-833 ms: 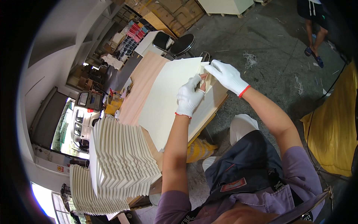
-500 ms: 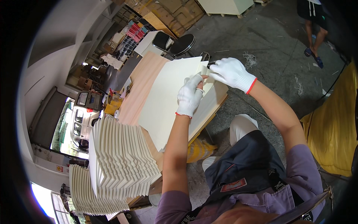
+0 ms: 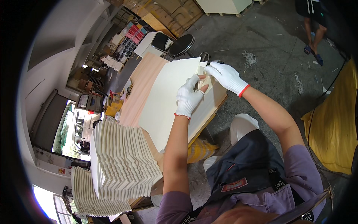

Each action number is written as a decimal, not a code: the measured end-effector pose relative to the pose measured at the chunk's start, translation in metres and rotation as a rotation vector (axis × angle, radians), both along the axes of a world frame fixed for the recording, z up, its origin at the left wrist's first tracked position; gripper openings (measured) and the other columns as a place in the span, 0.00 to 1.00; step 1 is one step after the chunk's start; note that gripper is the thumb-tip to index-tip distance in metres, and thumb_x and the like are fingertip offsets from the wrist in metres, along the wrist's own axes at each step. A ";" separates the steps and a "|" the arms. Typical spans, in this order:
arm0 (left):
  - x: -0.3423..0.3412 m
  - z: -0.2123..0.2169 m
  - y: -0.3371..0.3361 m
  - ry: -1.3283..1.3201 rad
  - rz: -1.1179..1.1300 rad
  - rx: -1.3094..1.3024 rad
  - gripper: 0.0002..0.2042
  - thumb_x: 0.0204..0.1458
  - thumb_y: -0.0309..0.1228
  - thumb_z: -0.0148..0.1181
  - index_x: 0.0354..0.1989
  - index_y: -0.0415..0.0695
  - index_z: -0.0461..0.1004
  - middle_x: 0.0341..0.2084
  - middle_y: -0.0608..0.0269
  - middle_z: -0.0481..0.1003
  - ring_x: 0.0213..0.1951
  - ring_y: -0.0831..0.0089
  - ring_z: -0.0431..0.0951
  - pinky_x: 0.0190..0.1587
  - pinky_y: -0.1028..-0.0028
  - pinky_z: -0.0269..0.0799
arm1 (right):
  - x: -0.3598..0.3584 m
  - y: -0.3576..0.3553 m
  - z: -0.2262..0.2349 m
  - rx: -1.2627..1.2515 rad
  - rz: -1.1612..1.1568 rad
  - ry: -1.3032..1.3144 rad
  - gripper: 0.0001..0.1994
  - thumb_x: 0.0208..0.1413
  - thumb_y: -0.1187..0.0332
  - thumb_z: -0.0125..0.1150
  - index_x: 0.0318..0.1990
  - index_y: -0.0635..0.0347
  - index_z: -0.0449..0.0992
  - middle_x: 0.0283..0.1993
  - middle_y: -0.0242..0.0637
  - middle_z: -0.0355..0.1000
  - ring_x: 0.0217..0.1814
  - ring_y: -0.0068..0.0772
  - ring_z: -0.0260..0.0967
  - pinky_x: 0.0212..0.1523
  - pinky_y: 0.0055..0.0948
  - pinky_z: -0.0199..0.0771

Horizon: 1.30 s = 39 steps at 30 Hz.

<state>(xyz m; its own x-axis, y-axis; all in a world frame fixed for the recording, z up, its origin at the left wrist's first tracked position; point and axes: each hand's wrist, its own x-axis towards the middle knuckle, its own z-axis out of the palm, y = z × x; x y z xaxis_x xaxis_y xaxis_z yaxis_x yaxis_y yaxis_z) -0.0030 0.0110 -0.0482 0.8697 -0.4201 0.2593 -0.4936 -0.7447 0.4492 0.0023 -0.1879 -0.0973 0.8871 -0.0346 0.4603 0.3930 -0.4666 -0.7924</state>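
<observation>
A large off-white card sheet (image 3: 164, 93) lies across the table, with narrow raised flaps (image 3: 205, 76) at its far right corner. My left hand (image 3: 188, 98), in a white knit glove with bare thumb and fingertip showing, is open at those flaps, thumb and index finger apart. Across from it, my right hand (image 3: 226, 77), fully gloved in white with a red cuff edge, is closed over the outer flap at the corner. The fingers lie together there; its thumb is mostly hidden.
Tall stacks of folded off-white card (image 3: 123, 156) stand at the near left. Beyond the sheet, the wooden tabletop (image 3: 143, 76) holds a yellow container (image 3: 113, 106). A black stool (image 3: 181, 45) is behind the table; yellow cloth (image 3: 330, 123) hangs at right. Another person's legs (image 3: 316, 37) show far right.
My left thumb and index finger have spread apart. My right hand has shifted slightly left and down along the flap.
</observation>
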 end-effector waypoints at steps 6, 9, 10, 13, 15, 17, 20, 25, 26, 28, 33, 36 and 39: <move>-0.004 0.006 -0.004 0.086 0.040 -0.025 0.18 0.56 0.39 0.68 0.55 0.56 0.78 0.47 0.55 0.80 0.48 0.56 0.82 0.51 0.64 0.77 | 0.003 -0.003 -0.002 -0.029 -0.004 0.041 0.23 0.68 0.45 0.45 0.47 0.54 0.77 0.42 0.49 0.78 0.46 0.55 0.75 0.45 0.48 0.72; -0.009 0.009 -0.008 -0.018 0.013 0.042 0.19 0.54 0.35 0.67 0.55 0.56 0.78 0.46 0.56 0.80 0.45 0.58 0.82 0.48 0.64 0.78 | -0.004 -0.006 0.005 -0.086 -0.029 0.053 0.24 0.68 0.44 0.44 0.45 0.54 0.76 0.40 0.49 0.77 0.45 0.56 0.75 0.43 0.48 0.72; -0.013 0.010 -0.009 -0.148 -0.033 0.112 0.19 0.53 0.33 0.67 0.55 0.55 0.78 0.43 0.56 0.81 0.40 0.59 0.82 0.45 0.64 0.78 | -0.005 -0.010 0.009 -0.142 -0.028 0.061 0.24 0.69 0.44 0.44 0.45 0.55 0.76 0.39 0.49 0.77 0.44 0.56 0.75 0.42 0.48 0.71; -0.019 0.005 -0.009 -0.287 -0.063 0.109 0.21 0.50 0.30 0.65 0.55 0.56 0.78 0.43 0.59 0.80 0.43 0.57 0.80 0.47 0.61 0.79 | -0.014 -0.029 0.021 -0.093 -0.067 0.148 0.28 0.65 0.38 0.45 0.41 0.56 0.76 0.36 0.50 0.76 0.43 0.55 0.76 0.41 0.49 0.70; -0.019 0.002 -0.007 -0.321 -0.044 0.094 0.21 0.49 0.30 0.65 0.54 0.57 0.79 0.43 0.61 0.80 0.47 0.55 0.79 0.48 0.59 0.79 | -0.012 -0.035 0.020 -0.262 -0.083 0.202 0.29 0.65 0.37 0.45 0.39 0.57 0.76 0.35 0.48 0.77 0.42 0.53 0.76 0.41 0.48 0.71; -0.017 -0.002 -0.004 -0.383 -0.023 0.139 0.20 0.49 0.31 0.65 0.53 0.56 0.79 0.43 0.62 0.80 0.46 0.55 0.79 0.48 0.60 0.79 | -0.018 -0.028 0.018 -0.434 -0.053 0.191 0.26 0.64 0.40 0.47 0.38 0.56 0.78 0.34 0.46 0.78 0.41 0.49 0.79 0.40 0.45 0.74; -0.015 -0.002 -0.007 -0.337 -0.016 0.151 0.17 0.50 0.33 0.65 0.51 0.56 0.79 0.45 0.63 0.80 0.47 0.55 0.79 0.48 0.60 0.79 | -0.016 -0.033 0.011 -0.510 -0.037 -0.060 0.22 0.61 0.44 0.54 0.35 0.55 0.78 0.33 0.45 0.78 0.39 0.49 0.78 0.41 0.45 0.76; 0.011 -0.002 -0.012 -0.291 0.119 0.248 0.15 0.53 0.37 0.64 0.50 0.57 0.80 0.46 0.65 0.80 0.47 0.55 0.79 0.48 0.59 0.79 | -0.004 -0.030 0.018 -0.690 -0.044 -0.389 0.21 0.62 0.45 0.55 0.36 0.54 0.78 0.32 0.44 0.77 0.37 0.47 0.77 0.39 0.44 0.76; 0.016 -0.003 -0.010 -0.296 0.142 0.273 0.15 0.54 0.38 0.64 0.50 0.58 0.80 0.46 0.65 0.80 0.47 0.55 0.79 0.49 0.59 0.78 | -0.001 -0.026 0.022 -0.724 -0.038 -0.388 0.21 0.64 0.45 0.53 0.38 0.54 0.78 0.33 0.45 0.78 0.38 0.48 0.77 0.41 0.44 0.76; 0.019 -0.001 -0.015 -0.263 0.139 0.269 0.16 0.55 0.39 0.63 0.52 0.58 0.80 0.47 0.65 0.80 0.47 0.54 0.79 0.49 0.59 0.78 | 0.002 -0.022 0.022 -0.525 0.030 -0.270 0.22 0.65 0.44 0.51 0.41 0.53 0.78 0.35 0.45 0.78 0.39 0.48 0.77 0.42 0.44 0.75; 0.014 -0.004 -0.002 -0.019 0.094 0.042 0.16 0.57 0.39 0.63 0.55 0.57 0.80 0.48 0.58 0.81 0.48 0.53 0.81 0.52 0.62 0.77 | 0.002 -0.006 0.014 0.001 0.108 0.107 0.23 0.69 0.46 0.43 0.48 0.53 0.79 0.42 0.48 0.78 0.46 0.52 0.76 0.45 0.46 0.72; 0.012 -0.011 0.006 0.097 0.022 -0.171 0.17 0.57 0.39 0.66 0.56 0.56 0.80 0.48 0.55 0.81 0.50 0.56 0.82 0.54 0.65 0.76 | 0.000 0.000 0.008 0.084 0.077 0.080 0.24 0.68 0.45 0.44 0.49 0.54 0.79 0.45 0.49 0.78 0.49 0.55 0.75 0.48 0.46 0.71; 0.008 -0.010 0.001 0.126 0.026 -0.195 0.19 0.55 0.39 0.68 0.56 0.54 0.80 0.50 0.54 0.81 0.52 0.59 0.82 0.56 0.67 0.75 | 0.001 0.000 0.005 0.102 0.048 0.082 0.24 0.68 0.45 0.44 0.49 0.54 0.78 0.46 0.49 0.78 0.51 0.56 0.74 0.49 0.47 0.71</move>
<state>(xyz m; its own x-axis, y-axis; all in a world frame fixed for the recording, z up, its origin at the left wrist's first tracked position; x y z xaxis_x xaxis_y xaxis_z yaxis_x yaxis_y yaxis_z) 0.0048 0.0124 -0.0584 0.9100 -0.3502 0.2218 -0.4065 -0.6495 0.6426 0.0030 -0.1874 -0.0927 0.9234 -0.0336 0.3823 0.3449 -0.3642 -0.8651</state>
